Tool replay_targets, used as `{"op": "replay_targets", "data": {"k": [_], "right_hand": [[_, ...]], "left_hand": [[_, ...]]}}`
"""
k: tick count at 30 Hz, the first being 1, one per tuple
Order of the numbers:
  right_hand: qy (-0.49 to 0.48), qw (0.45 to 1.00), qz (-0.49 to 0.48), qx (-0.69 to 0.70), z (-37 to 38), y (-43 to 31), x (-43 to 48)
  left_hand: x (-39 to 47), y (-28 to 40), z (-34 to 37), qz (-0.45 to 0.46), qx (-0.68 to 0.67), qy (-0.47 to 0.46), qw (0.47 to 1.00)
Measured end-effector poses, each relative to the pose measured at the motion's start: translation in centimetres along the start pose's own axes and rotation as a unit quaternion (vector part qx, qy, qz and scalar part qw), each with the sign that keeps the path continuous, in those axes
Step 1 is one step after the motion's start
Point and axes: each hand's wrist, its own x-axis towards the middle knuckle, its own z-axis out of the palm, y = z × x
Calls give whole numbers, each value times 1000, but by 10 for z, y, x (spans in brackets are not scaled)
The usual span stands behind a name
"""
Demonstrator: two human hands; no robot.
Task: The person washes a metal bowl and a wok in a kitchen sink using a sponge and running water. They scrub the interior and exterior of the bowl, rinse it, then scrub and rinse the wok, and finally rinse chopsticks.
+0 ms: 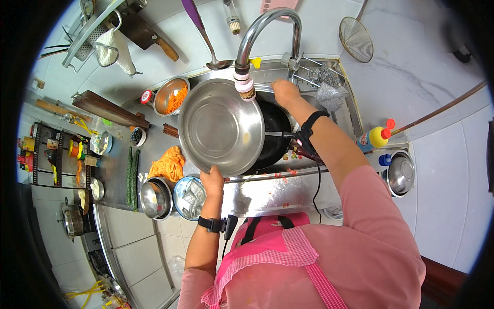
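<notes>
My left hand (212,181) grips the near rim of a large stainless steel basin (216,123), which is tilted over the left part of the sink. The basin looks bare inside, apart from a yellowish spot of light. My right hand (285,92) reaches behind the faucet's spout, fingers curled beside a shiny metal edge; whether it holds that edge is hidden. Above the basin's far rim hangs the chrome faucet (270,15) with a pink-and-white filter nozzle (245,87). Under the basin, a black wok (272,139) sits in the sink (353,104), partly covered.
Left on the counter are a bowl of shredded carrot (175,101), two cucumbers (132,177), an orange cloth (168,164) and stacked steel bowls (154,199). Steel-wool scrubbers (328,85) lie at the sink's far right. A yellow detergent bottle (372,138) stands right. Red scraps dot the sink's front edge.
</notes>
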Motion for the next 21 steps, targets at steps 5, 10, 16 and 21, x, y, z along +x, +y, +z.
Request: {"op": "replay_targets", "data": {"k": [5,10,16,21], "right_hand": [[2,1000,-6,-8,8,2,1],[4,1000,1,28,7,5,-2],[70,975,73,199,10,-8,-59],[-223,775,274,524,14,-15,-124]], "left_hand": [[1,-3,1,-5,-2,1,1000],[-2,-1,5,-16,-15,-12,1000],[-2,1,9,-108,-53,-38,992],[4,-12,11,-241,-112,-90,960]]}}
